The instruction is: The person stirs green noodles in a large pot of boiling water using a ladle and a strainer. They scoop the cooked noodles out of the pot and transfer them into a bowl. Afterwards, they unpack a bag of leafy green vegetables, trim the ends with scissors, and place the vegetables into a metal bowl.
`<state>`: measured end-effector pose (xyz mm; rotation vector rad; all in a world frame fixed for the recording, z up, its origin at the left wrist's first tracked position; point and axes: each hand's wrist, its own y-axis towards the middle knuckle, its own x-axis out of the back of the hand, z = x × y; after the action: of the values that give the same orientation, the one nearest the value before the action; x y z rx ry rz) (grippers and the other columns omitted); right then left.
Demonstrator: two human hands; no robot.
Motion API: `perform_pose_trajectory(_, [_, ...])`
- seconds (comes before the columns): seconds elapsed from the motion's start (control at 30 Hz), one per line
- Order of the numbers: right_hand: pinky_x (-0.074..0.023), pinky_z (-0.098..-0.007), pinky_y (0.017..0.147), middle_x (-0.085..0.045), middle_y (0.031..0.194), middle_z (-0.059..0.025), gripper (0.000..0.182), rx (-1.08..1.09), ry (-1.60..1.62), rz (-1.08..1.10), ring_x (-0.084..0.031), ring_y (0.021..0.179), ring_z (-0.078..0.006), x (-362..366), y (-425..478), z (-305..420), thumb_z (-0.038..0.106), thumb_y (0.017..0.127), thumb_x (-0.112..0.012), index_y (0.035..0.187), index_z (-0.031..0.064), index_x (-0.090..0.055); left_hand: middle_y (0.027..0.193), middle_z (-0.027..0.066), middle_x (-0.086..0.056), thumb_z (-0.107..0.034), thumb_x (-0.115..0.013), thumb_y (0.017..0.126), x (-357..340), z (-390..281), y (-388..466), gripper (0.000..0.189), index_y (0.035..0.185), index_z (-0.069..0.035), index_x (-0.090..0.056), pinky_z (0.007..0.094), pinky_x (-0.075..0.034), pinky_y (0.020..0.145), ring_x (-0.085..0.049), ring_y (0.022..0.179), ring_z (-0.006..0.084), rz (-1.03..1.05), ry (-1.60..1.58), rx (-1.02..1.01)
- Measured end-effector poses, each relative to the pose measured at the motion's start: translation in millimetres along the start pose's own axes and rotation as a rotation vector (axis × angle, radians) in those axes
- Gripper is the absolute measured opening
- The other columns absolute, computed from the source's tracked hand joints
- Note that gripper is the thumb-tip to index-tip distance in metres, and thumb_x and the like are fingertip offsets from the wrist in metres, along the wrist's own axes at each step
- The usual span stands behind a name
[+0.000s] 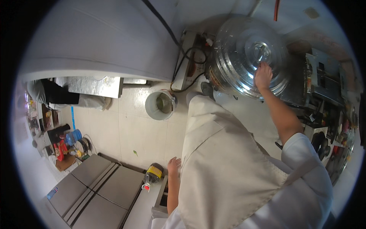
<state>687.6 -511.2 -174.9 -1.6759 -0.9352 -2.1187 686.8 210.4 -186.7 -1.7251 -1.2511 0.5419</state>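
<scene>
A large round shiny metal lid (240, 57) with stepped rings covers a big drum-shaped vessel at the upper right. My right hand (263, 75) lies over the lid, its fingertips at the edge of the central handle (261, 52); whether they grip it is unclear. My left hand (173, 166) hangs low beside my beige apron (228, 160), fingers slightly apart and nothing in it. The nearest thing to that hand is a large plastic bottle (153, 173) of dark liquid with a yellow label and red cap.
On the tiled floor stands a white bucket (148, 106) with greenish contents. A black cable (174, 37) loops beside the vessel. Grey cabinet doors (117, 183) line the lower left. At far left are a person (61, 96), a steel table (91, 86) and a blue water bottle (73, 136).
</scene>
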Motion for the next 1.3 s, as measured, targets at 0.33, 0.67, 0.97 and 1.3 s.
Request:
perform_pose_trajectory(0.33, [-0.0457,-0.0513,0.091,-0.063,0.109,-0.0117,0.022,0.005,0.127,0.05,-0.059,0.106,-0.0342,14.1,45.0,-26.0,0.018,0.088,-0.059,0.106,0.0066,-0.065,0.104,0.0138,-0.072,-0.023,-0.058,0.098,10.3,-4.8,25.0,0.032,0.119,0.0,-0.061,0.0373,-0.056,0.072,-0.07,0.089,0.0236,0.014,0.265,-0.455])
perform_pose_trajectory(0.67, [-0.0514,-0.0489,0.084,-0.064,0.101,-0.0162,0.022,0.263,0.18,0.136,-0.063,0.094,-0.0399,15.3,104.4,-73.8,0.012,0.082,-0.065,0.103,0.0043,-0.065,0.094,0.0124,-0.069,-0.024,-0.053,0.099,-5.3,-36.8,2.5,0.031,0.119,-0.001,-0.061,0.0374,-0.057,0.065,-0.067,0.078,0.0234,-0.007,0.264,-0.022])
perform_pose_trajectory(0.97, [-0.0451,-0.0463,0.09,-0.063,0.108,-0.0153,0.017,0.235,0.199,0.202,-0.056,0.109,-0.034,11.7,147.7,-52.1,0.014,0.081,-0.066,0.096,0.007,-0.07,0.107,0.0168,-0.069,-0.023,-0.053,0.1,-99.4,-125.6,-41.2,0.037,0.13,0.0,-0.054,0.0354,-0.059,0.079,-0.07,0.092,0.0266,-0.043,-0.037,-0.008])
perform_pose_trajectory(1.3, [-0.0469,-0.0483,0.081,-0.068,0.119,-0.0115,0.031,0.401,-0.531,0.913,-0.062,0.11,-0.0323,-4.9,196.8,8.7,0.019,0.087,-0.067,0.116,0.0081,-0.074,0.114,0.0146,-0.068,-0.014,-0.058,0.096,-66.0,4.9,-44.4,0.028,0.119,-0.001,-0.067,0.0326,-0.054,0.085,-0.069,0.093,0.023,-0.077,1.035,-0.418])
